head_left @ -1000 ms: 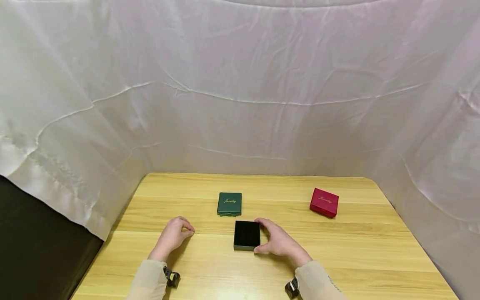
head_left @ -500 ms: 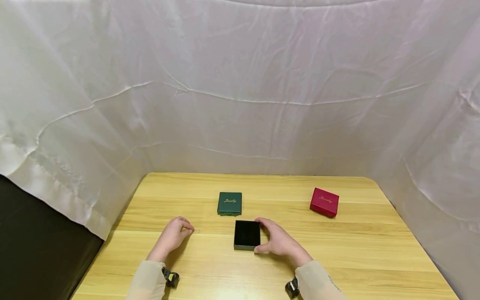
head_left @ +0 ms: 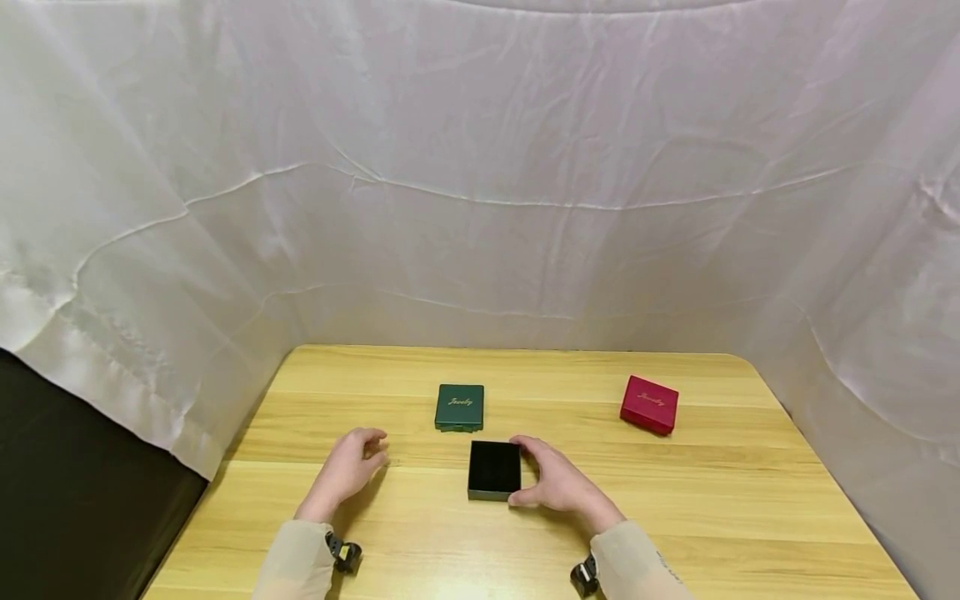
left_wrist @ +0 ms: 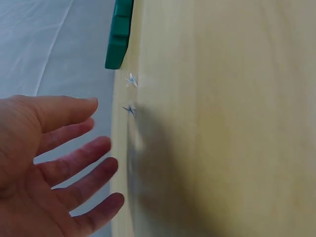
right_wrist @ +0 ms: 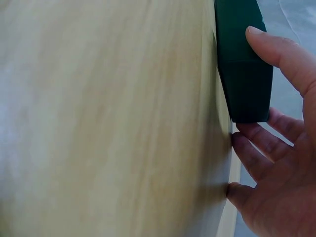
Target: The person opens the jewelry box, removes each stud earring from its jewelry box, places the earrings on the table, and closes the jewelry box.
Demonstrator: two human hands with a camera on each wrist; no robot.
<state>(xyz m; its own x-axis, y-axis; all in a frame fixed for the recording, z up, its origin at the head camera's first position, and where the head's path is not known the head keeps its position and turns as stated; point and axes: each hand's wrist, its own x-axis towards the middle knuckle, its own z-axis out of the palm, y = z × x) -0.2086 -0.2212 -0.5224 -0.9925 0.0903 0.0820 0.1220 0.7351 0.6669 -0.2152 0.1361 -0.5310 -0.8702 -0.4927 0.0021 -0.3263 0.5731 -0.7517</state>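
Note:
My left hand (head_left: pixel 351 468) is just above the table at left, its thumb and fingers apart and nothing between them. Near its fingertips, in the left wrist view, lie two tiny shiny star-shaped pieces (left_wrist: pixel 130 110), silvery and bluish. My right hand (head_left: pixel 555 483) holds the right side of a lidless dark green jewelry box base (head_left: pixel 494 471), which has a black lining and sits flat on the table. The right wrist view has the thumb on one side of this base and fingers (right_wrist: pixel 266 140) at its other side, partly hidden behind it.
Behind the base lies a green lid (head_left: pixel 459 405) with gold lettering, its front edge notched. A red jewelry box (head_left: pixel 649 405), closed and slightly turned, is at the back right. White cloth (head_left: pixel 495 250) hangs around the wooden table (head_left: pixel 720 517).
The thumb and fingers of my left hand, pinched together at the tabletop before, have spread apart and lifted slightly. The right hand and the green base stay put.

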